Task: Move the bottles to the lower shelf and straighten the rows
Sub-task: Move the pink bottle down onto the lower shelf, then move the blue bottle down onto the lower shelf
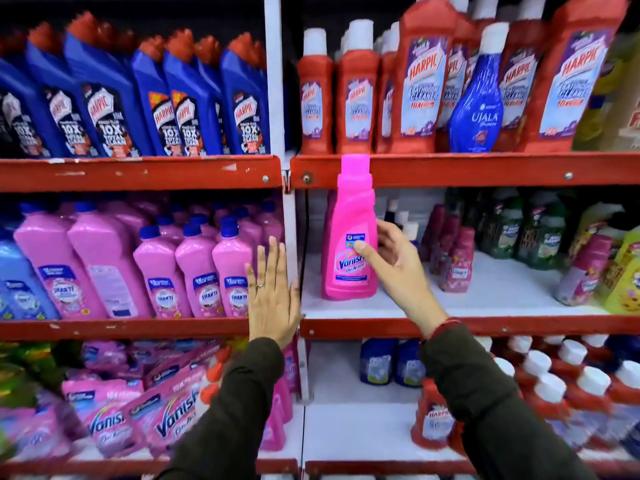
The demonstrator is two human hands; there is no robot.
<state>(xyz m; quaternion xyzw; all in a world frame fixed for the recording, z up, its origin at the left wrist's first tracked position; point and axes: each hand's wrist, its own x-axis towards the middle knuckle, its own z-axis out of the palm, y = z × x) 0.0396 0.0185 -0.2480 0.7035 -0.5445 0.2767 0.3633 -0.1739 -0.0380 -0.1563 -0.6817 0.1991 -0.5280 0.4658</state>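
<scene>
A bright pink Vanish bottle point(349, 244) stands upright at the left front of the white middle shelf point(450, 299). My right hand point(391, 261) grips its right side, thumb across the label. My left hand point(272, 289) is flat with fingers spread, resting against the white upright post point(290, 216) and holding nothing. On the shelf above stand red Harpic bottles point(356, 95) and one blue Ujala bottle point(476, 98). Small dark-pink bottles point(457, 261) sit further right on the middle shelf.
Pink Shakti bottles point(194, 271) fill the left middle shelf, blue Harpic bottles point(187, 102) the left top. Green bottles point(540, 233) stand at the middle shelf's back right. Below are Vanish pouches point(166, 403), red bottles with white caps point(554, 386) and dark blue bottles point(391, 362).
</scene>
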